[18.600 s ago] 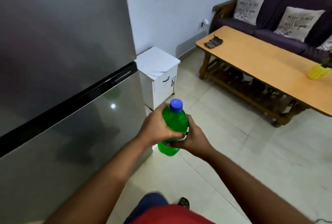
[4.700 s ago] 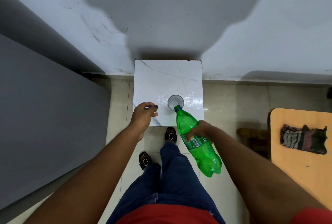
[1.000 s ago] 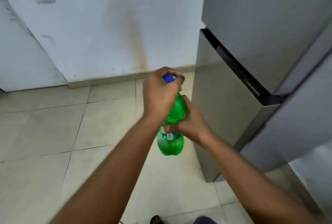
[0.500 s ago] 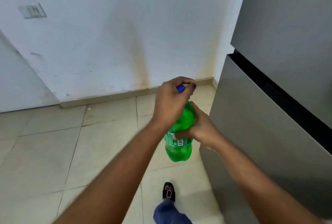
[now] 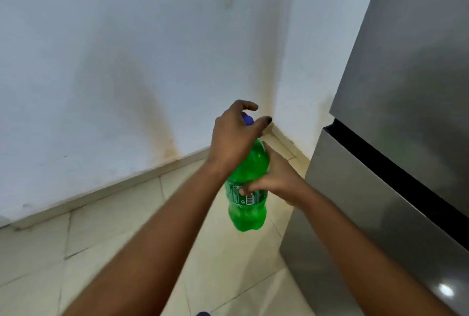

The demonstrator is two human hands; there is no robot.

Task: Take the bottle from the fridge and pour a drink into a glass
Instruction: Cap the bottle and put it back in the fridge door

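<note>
A green plastic bottle (image 5: 247,211) with a blue cap (image 5: 248,119) hangs upright in front of me, above the floor. My right hand (image 5: 278,183) grips it around the label from the right side. My left hand (image 5: 234,138) sits over the neck with its palm against the bottle's shoulder. Its thumb and forefinger are spread apart around the cap, which shows between them. The grey fridge (image 5: 396,163) stands at the right with both doors shut. No glass is in view.
A white wall (image 5: 127,62) with a brownish stain meets a second wall in a corner just behind the bottle. Pale floor tiles (image 5: 101,239) spread to the left and below. The fridge's near corner is close to my right forearm.
The view has swung right and up, so the fridge fills more of the right side. My left fingers, closed on the cap before, have spread apart. My right hand's grip is unchanged.
</note>
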